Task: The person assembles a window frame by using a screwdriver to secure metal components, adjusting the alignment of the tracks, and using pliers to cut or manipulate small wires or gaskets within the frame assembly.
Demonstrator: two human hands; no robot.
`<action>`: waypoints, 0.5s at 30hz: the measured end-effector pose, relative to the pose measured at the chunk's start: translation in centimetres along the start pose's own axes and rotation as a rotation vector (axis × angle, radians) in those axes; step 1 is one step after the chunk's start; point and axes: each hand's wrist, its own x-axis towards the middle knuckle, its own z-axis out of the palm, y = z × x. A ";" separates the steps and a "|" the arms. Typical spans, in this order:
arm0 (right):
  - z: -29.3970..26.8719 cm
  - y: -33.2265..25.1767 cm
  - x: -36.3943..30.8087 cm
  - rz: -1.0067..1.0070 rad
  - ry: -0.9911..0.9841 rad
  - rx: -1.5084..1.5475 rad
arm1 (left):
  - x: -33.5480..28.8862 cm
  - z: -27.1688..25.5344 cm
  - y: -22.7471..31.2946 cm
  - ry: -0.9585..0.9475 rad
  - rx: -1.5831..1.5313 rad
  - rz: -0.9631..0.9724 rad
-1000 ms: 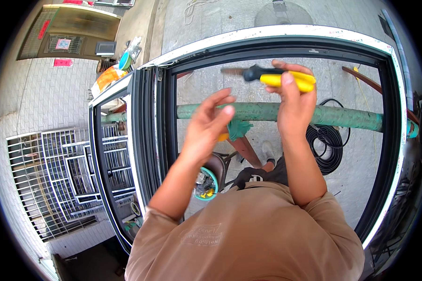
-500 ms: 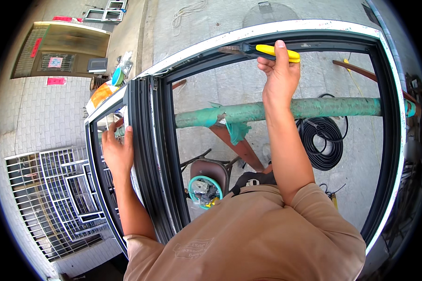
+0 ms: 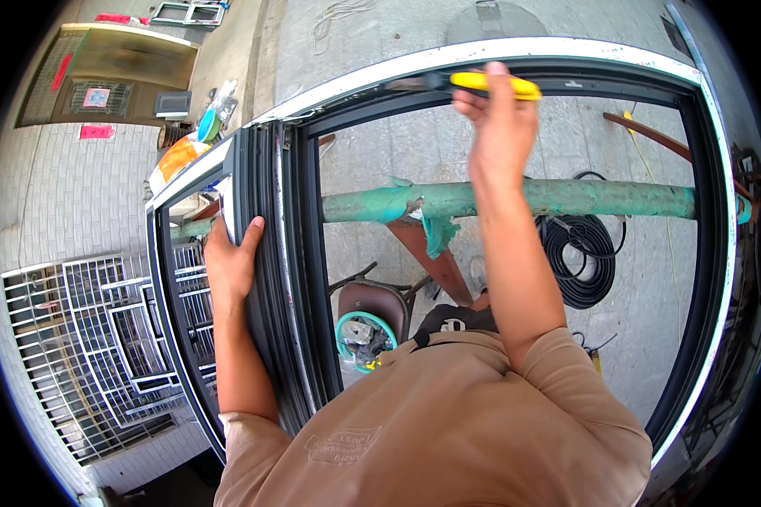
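Observation:
A large dark window frame (image 3: 712, 253) with a white outer edge lies in front of me. My right hand (image 3: 503, 127) is closed round the yellow-and-black handle of a scraper (image 3: 469, 82). Its flat blade points left along the far rail's inner channel; motion blurs it, so I cannot tell whether it touches. My left hand (image 3: 231, 258) grips the edge of the frame's thick dark upright bar (image 3: 271, 253), left of centre. The thumb lies on top of the bar, and the fingers curl down its left side, their tips partly hidden.
A green-wrapped pipe (image 3: 566, 198) on rusty legs runs beneath the frame. Below are a coil of black hose (image 3: 596, 275), a brown stool (image 3: 372, 297) and a teal-rimmed bucket (image 3: 340, 336) with scraps. Metal grilles (image 3: 84, 338) stand at the left, beside a tiled wall.
My left hand has shifted right and closed on the upright bar. My right hand and the scraper have moved slightly left and away from me along the far rail.

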 end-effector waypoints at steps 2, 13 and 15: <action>-1.8 -1.5 0.9 -0.046 0.108 0.025 | -0.2 -0.1 0.1 0.000 -0.028 -0.019; -2.4 -1.2 1.1 -0.082 0.082 0.057 | -0.1 -0.1 0.1 0.001 -0.011 -0.046; -2.3 0.0 0.9 -0.085 0.133 0.107 | 0.2 -0.1 0.6 -0.019 -0.001 -0.047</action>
